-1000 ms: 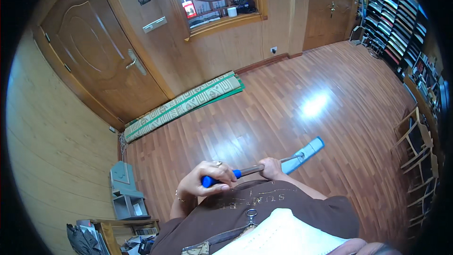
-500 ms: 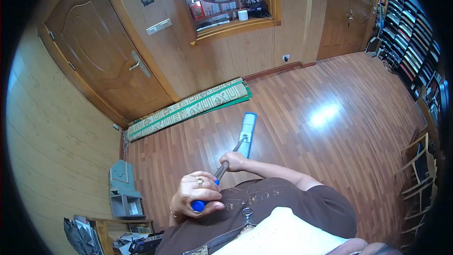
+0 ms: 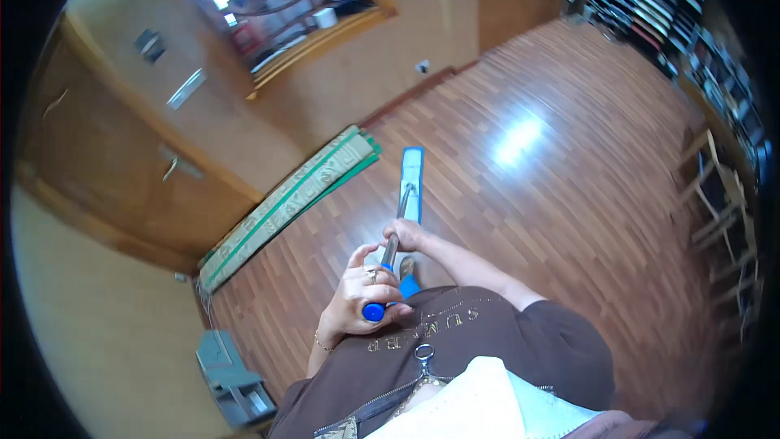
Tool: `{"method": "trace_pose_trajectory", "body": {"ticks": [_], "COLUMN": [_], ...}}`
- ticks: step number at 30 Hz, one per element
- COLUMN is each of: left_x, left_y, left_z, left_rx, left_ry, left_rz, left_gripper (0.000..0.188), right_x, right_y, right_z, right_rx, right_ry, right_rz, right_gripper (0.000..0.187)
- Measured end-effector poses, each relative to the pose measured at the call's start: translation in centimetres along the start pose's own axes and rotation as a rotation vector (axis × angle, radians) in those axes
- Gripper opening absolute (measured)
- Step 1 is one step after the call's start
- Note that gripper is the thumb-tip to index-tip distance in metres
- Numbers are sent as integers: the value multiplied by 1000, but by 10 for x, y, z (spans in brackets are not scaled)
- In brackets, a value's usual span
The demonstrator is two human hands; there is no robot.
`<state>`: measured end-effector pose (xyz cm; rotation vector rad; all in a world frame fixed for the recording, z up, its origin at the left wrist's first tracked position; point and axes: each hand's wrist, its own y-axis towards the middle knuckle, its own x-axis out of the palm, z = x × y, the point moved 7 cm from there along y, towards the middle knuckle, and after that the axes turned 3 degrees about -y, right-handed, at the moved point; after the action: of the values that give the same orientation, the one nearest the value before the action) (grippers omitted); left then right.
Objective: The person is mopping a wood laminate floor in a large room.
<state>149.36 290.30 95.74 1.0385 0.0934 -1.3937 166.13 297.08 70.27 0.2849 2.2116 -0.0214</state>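
Note:
A flat mop [image 3: 413, 167] with a light blue, blue-edged head lies against the wood floor, pointing away from me. Its metal handle runs back toward my body and ends in a blue grip. My left hand [image 3: 356, 299], wearing a ring and a bracelet, is closed round the blue grip at the top end; its index finger is partly lifted. Lower on the shaft, my right hand [image 3: 409, 236] is wrapped round the metal tube. Beneath the handle, a foot in a shoe [image 3: 407, 267] and a bit of blue trouser leg show.
A rolled patterned mat [image 3: 284, 210] with green edges lies along the wall by the door [image 3: 106, 154]. A grey-blue cabinet-like box [image 3: 231, 378] stands at the lower left. Wooden chairs [image 3: 719, 187] line the right side, and a filled rack [image 3: 642, 0] stands at the far right.
The view has turned, so the room appears tilted and shifted left. The mop and both hands sit higher in the picture, and a foot has come into sight. Both hands keep their hold.

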Motion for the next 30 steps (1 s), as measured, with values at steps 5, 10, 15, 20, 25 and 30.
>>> {"method": "trace_pose_trajectory", "body": {"ticks": [5,10,15,20,25,30], "left_x": [25,61,101,138,164,183], "left_y": [50,109,153,181,193,192], "left_z": [-51,-87,-102,-101,-80,-63], "left_rx": [95,186,271,407,612,768], "left_ry": [-93,-236,-420,-570,-724,-923], "left_rz": [-167,-343,-510,-730,-994,-1253], "left_gripper": [18,15,15,17,15,17], "right_x": [-51,-101,-130,-141,-120,-83], "right_y": [-15,-66,-143,-225,-296,-346], "right_z": [82,162,222,213,175,133], "right_rx": [85,116,478,672,910,1182], "right_ry": [-60,-26,-99,-156,-206,-364], "right_rz": [269,598,643,836,1061,1273], "right_gripper": [22,34,26,32,31,29]}}
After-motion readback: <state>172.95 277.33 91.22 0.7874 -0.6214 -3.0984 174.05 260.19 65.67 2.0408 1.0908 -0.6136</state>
